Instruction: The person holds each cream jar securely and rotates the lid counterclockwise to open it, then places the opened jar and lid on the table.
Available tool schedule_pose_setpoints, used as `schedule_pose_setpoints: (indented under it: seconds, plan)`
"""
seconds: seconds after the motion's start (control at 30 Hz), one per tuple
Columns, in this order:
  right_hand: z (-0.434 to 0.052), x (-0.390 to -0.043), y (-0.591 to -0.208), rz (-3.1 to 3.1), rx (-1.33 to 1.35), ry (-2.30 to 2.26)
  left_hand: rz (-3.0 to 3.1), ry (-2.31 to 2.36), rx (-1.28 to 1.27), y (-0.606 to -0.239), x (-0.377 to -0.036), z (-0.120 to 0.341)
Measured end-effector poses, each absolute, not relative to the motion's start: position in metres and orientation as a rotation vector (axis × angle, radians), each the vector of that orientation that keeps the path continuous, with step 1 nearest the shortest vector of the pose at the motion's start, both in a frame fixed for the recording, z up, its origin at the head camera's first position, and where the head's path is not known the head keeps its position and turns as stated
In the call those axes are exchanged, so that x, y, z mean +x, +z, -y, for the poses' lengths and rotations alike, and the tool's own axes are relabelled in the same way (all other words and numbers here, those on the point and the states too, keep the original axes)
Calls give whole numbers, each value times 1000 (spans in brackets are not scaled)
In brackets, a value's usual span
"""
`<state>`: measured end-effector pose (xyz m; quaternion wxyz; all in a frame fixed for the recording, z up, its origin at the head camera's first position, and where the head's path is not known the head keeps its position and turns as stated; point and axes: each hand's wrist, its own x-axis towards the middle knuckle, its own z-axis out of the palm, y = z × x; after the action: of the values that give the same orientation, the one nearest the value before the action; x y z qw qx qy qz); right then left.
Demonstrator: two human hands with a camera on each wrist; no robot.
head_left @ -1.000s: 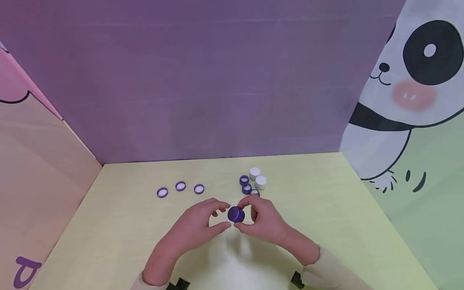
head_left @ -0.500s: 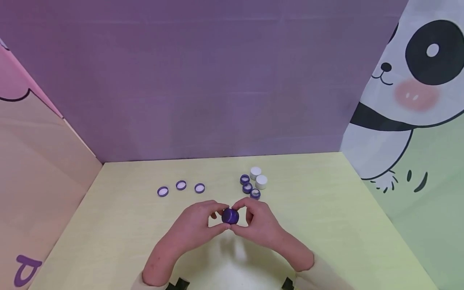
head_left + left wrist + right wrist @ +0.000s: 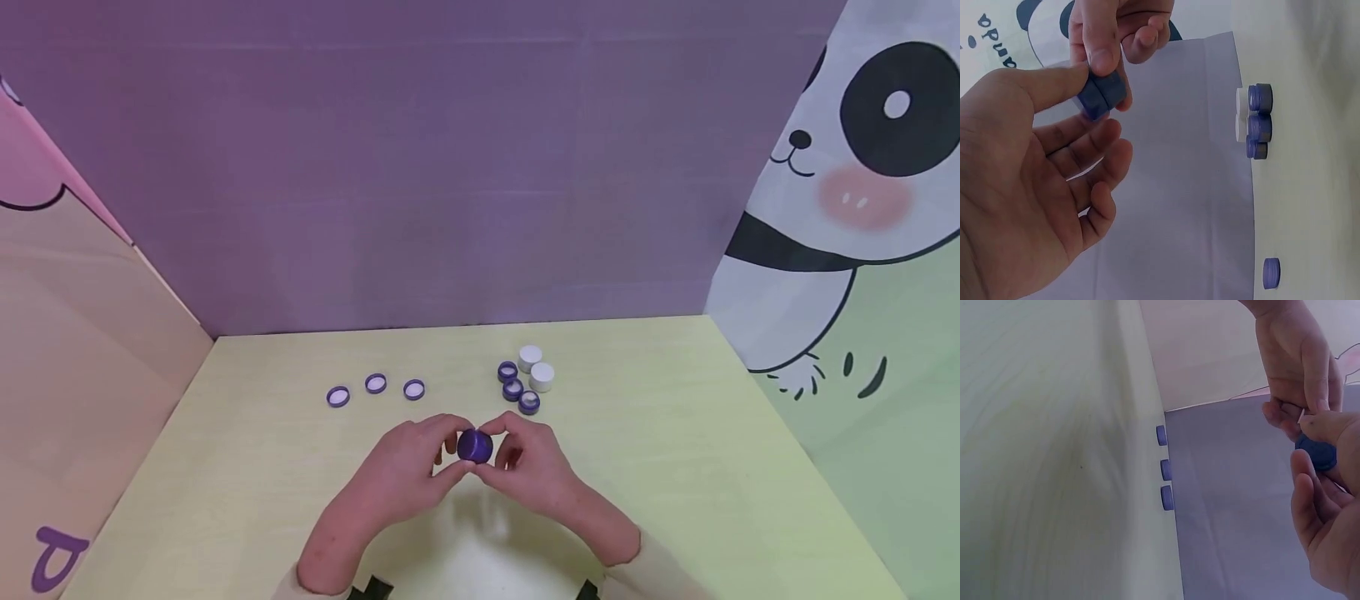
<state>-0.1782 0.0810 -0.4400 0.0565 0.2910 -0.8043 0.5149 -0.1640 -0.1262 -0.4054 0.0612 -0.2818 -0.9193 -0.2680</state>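
A small round purple jar [image 3: 476, 447] is held up above the table between both hands, its flat purple end turned to the left. A seam runs around it in the left wrist view, splitting the jar [image 3: 1101, 95] into a lid part and a body part. My left hand [image 3: 402, 467] pinches the lid side with thumb and forefinger, the other fingers loosely bent. From the opposite side, my right hand [image 3: 531, 468] pinches the body between thumb and forefinger. The right fingers partly cover the jar [image 3: 1317, 454] in the right wrist view.
Three purple lids, one of them the leftmost lid [image 3: 338, 404], lie with white insides up at the back left. Back right, three open purple jars [image 3: 528, 409] stand in a row beside two white round pieces [image 3: 542, 379]. A purple wall [image 3: 465, 167] closes off the table's back.
My right hand has brought the purple jar slightly left. The fingers of my left hand, apart from the jar a second ago, now pinch its lid side.
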Motion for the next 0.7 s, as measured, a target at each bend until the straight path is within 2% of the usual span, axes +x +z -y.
schedule_pose_setpoints:
  seconds: [0.3, 0.7]
  plan:
    - [-83, -178, -440, 2343, 922, 1483, 2764, -790, -894, -412, -160, 120]
    - [-84, -177, -433, 2411, 893, 1381, 2758, -670, -713, -411, -163, 121]
